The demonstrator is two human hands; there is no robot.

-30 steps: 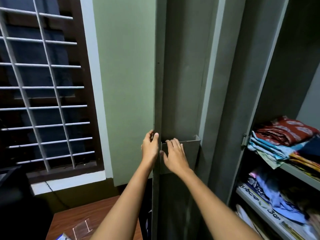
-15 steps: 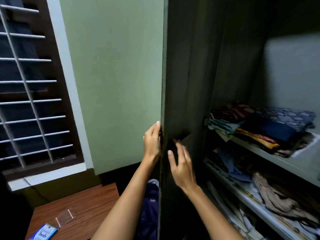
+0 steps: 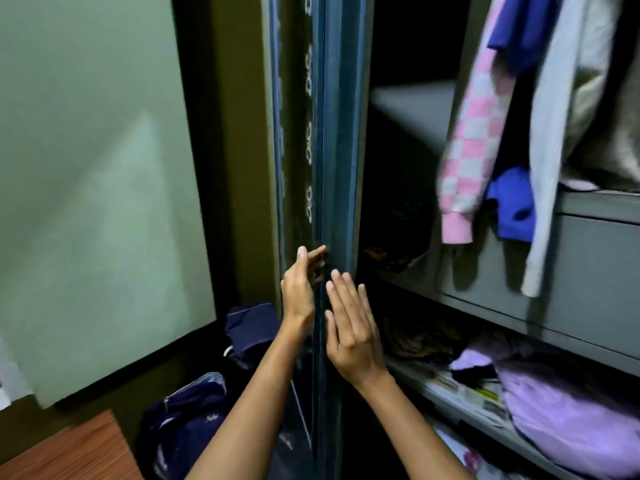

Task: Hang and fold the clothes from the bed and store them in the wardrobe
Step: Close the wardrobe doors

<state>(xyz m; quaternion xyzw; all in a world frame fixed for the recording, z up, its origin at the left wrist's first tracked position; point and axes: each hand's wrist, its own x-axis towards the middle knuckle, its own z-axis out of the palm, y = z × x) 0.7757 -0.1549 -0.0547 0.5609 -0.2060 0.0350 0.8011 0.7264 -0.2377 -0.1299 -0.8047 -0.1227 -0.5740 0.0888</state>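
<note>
A dim room corner is seen, bounded on the left by a smooth, pale green wall (image 3: pixel 97 168) across which a soft patch of light is cast. At the near left a corner of a wooden table (image 3: pixel 69 448) with reddish grain is visible. On the floor between table and wardrobe, dark blue bags (image 3: pixel 187 420) of stitched fabric are slumped.

The wardrobe (image 3: pixel 502 313) fills the right side and is made of flat, matte grey panels with straight-edged shelves. Its door (image 3: pixel 341 150) is seen edge-on in the middle as a tall, narrow, bluish-grey strip.

Clothes are stored inside. At the far right a soft pink-and-white checked sleeve (image 3: pixel 474 133) with a ribbed pink cuff is hung, with a blue garment (image 3: pixel 512 206) behind it and a long pale grey garment (image 3: pixel 561 133) just beside it. On a lower shelf at the near right a rounded lilac bundle (image 3: pixel 561 420) is laid. Dark folded cloth (image 3: pixel 398 251) is dimly made out on the shelf above.

The left hand (image 3: pixel 301 289) is held at the door's outer edge, its thumb raised and its fingertips laid against the metal; whether the edge is gripped cannot be told. The right hand (image 3: pixel 353 334) is spread flat with straight fingers, palm turned toward the door's inner side, and nothing is held in it.
</note>
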